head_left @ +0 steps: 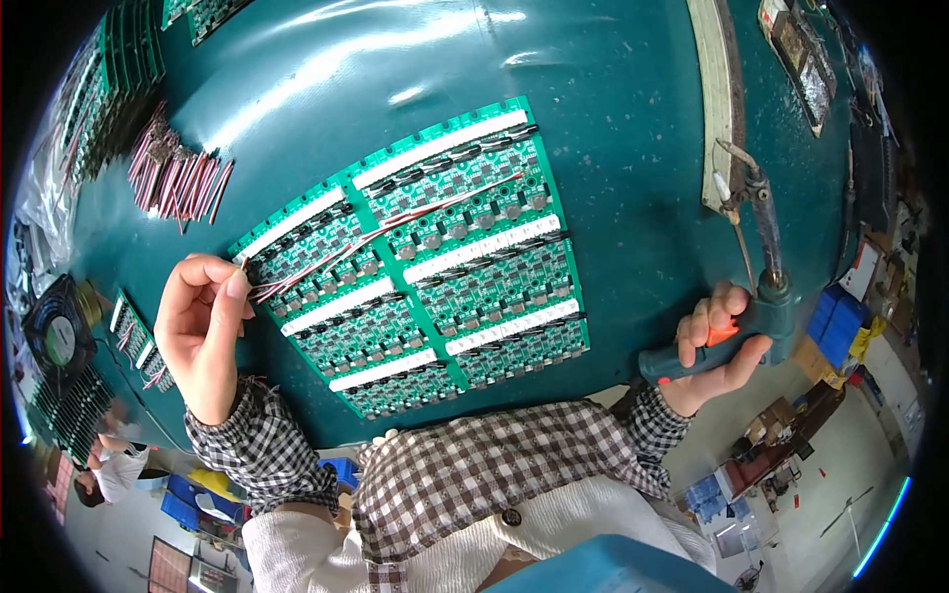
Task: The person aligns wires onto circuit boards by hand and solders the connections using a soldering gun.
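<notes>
A green panel of circuit boards [420,296] lies on the table, its rows of parts edged with white strips. My left hand [206,321] is at the panel's upper left edge, thumb and fingers pinched on thin wires [381,231] in red, white and black. These stretch up and right across the panel. My right hand [714,341] is wrapped round the handle of a teal soldering gun [756,326] with an orange trigger. The gun's metal tip [736,153] points away from me, beside a light-coloured bar, well apart from the panel.
A heap of cut red and white wires [183,178] lies at the left, near stacked green boards [109,89]. Further left stand a black fan [61,331] and smaller boards [138,341]. A long bar [720,99] runs along the right. Another person [109,474] is at the lower left.
</notes>
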